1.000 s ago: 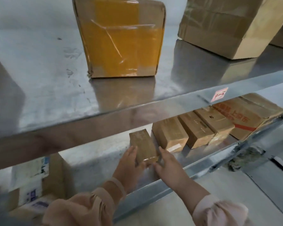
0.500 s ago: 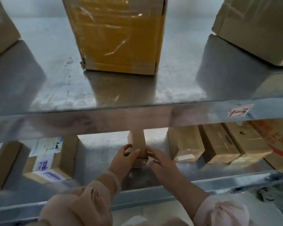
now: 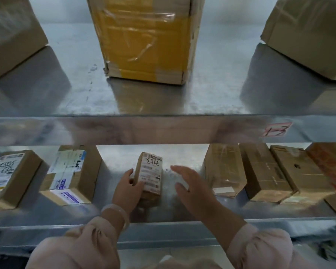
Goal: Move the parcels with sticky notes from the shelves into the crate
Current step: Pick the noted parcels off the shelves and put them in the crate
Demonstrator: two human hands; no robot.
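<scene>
A small brown parcel (image 3: 150, 174) with a white shipping label and handwritten digits lies on the lower metal shelf (image 3: 167, 210). My left hand (image 3: 127, 189) grips its left side, thumb on the label face. A little to the right of the parcel, my right hand (image 3: 190, 186) hovers with its fingers spread, not touching it. No sticky note shows on this parcel. The crate is out of view.
Two labelled boxes (image 3: 70, 175) (image 3: 8, 177) lie left on the lower shelf, and several brown boxes (image 3: 264, 171) are packed in a row at the right. On the upper shelf stand a yellow-taped box (image 3: 145, 37) and two large cartons (image 3: 308, 33). A pink tag (image 3: 276, 130) marks the shelf edge.
The small parcel has been turned so its labelled face shows. My right hand has let go and moved off to the right; the left still holds it. The view has swung left and level.
</scene>
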